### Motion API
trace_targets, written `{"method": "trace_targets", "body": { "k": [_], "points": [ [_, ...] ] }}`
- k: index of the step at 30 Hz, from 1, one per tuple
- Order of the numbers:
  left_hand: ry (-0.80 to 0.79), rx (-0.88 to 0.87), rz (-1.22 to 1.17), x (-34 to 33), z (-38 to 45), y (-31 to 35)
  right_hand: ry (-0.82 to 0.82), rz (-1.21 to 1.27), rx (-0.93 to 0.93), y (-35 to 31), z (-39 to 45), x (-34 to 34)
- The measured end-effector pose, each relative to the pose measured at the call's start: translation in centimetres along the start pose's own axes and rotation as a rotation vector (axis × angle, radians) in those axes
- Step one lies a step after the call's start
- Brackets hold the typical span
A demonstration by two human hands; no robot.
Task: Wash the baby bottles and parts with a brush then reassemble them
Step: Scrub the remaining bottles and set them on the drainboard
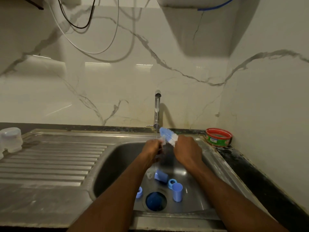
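Two hands: at work over the sink point(107, 158), under the tap point(157, 108), so runoff drains.
Bottles point(10, 139): 9 o'clock, on the drainboard to drip.
Left hand point(153, 147): fingers clamped on a clear part; which part is unclear.
Brush point(168, 135): bristles at 12 o'clock, rinsing.
Right hand point(188, 150): fingers clamped round its handle.
Blue parts point(177, 191): 6 o'clock, in the basin, awaiting scrubbing.

The sink point(207, 166) at the frame's centre is brushed steel with a dull sheen; its ribbed drainboard point(55, 158) at left looks scuffed and matt. The tap point(157, 111) is polished metal. The marble-look backsplash point(100, 84) above is glossy. The bottle caps point(177, 191) in the basin are smooth blue plastic.
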State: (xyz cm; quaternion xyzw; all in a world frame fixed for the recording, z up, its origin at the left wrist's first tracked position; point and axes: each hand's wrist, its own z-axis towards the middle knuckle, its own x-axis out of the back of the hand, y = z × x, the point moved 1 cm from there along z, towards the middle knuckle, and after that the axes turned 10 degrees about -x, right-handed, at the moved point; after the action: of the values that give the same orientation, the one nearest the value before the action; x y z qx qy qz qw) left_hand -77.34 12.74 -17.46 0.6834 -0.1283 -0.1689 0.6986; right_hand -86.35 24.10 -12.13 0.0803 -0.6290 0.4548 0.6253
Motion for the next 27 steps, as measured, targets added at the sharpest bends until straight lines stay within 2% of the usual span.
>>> {"method": "trace_targets", "body": {
  "k": [3, 4, 6, 9, 11, 13, 16, 18, 22, 25, 27],
  "points": [
    [0.204, -0.058, 0.023, 1.1, 1.1, -0.8, 0.041, -0.043, 0.062, -0.3, -0.5, -0.2],
    [0.214, -0.066, 0.042, 1.2, 1.3, -0.9, 0.051, -0.064, 0.091, -0.5, -0.7, -0.4],
    [0.131, -0.113, 0.078, 0.9, 1.2, -0.9, 0.057, -0.076, 0.112, -0.9, -0.8, -0.9],
    [0.003, -0.179, 0.061, 0.2, 0.5, -0.5, 0.092, -0.084, 0.093, -1.0, -0.4, -1.1],
    [-0.015, -0.195, 0.056, 0.1, 0.6, -0.5, 0.100, -0.076, 0.073, -0.8, 0.0, -0.7],
    [0.031, -0.186, 0.038, 0.1, 0.7, -0.5, 0.092, -0.070, 0.048, -0.2, 0.2, -0.2],
    [0.179, -0.156, 0.015, 0.7, 1.4, -1.1, 0.094, -0.056, 0.071, 0.4, 0.0, 0.0],
    [0.217, -0.188, 0.123, 1.1, 1.6, -1.5, 0.098, -0.059, 0.119, 0.1, -0.7, -0.4],
    [0.166, -0.485, 0.605, 1.0, 1.3, -1.2, 0.099, -0.154, 0.146, -1.0, -1.3, -0.9],
    [0.085, -0.541, 0.661, 0.7, 0.7, -0.8, 0.077, -0.122, 0.091, -0.8, -0.6, -0.4],
    [0.106, -0.534, 0.660, 0.7, 0.7, -0.7, 0.078, -0.116, 0.066, -0.3, -0.4, 0.2]
  ]
}}
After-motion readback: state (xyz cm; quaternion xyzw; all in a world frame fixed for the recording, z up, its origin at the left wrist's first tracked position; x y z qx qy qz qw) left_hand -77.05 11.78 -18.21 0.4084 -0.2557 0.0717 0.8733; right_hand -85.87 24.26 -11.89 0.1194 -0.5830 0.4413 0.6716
